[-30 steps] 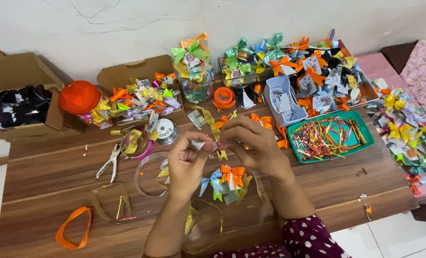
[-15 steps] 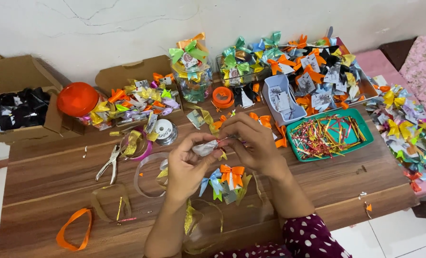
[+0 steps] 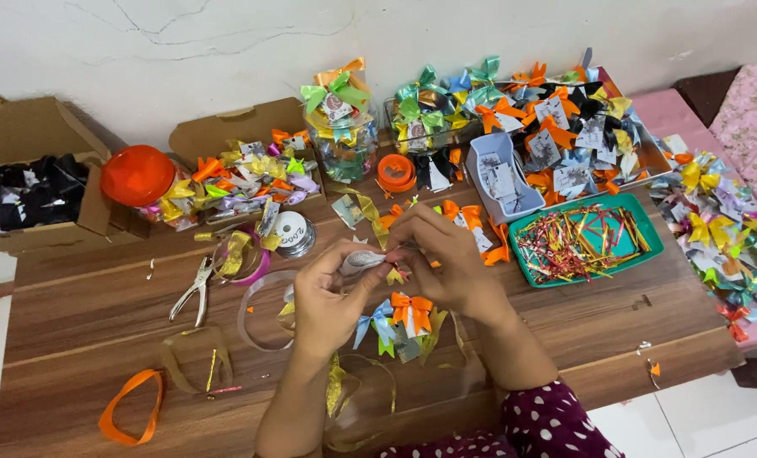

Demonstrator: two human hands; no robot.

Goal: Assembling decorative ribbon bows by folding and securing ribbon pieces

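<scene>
Clearly, a small ribbon bow is being assembled above the middle of the wooden worktop (image 3: 73,288). A pale silvery ribbon piece (image 3: 360,260) is pinched in the left hand (image 3: 332,297), whose grip is closed around it between thumb and fingers. The right hand (image 3: 446,259) is closed as well, its fingertips pressed against the same piece from the other side; what exactly is held there is too small to tell. Just below the hands, finished bows are laid, an orange bow (image 3: 412,309) beside a light blue bow (image 3: 375,321). Pliers (image 3: 193,288) are left well to the left, and a green tray (image 3: 582,242) of thin twist ties is set to the right. By judgement, the folding or tying step is in hand; a fine, steady pinch is called for, so that the loop is not let slip.
</scene>
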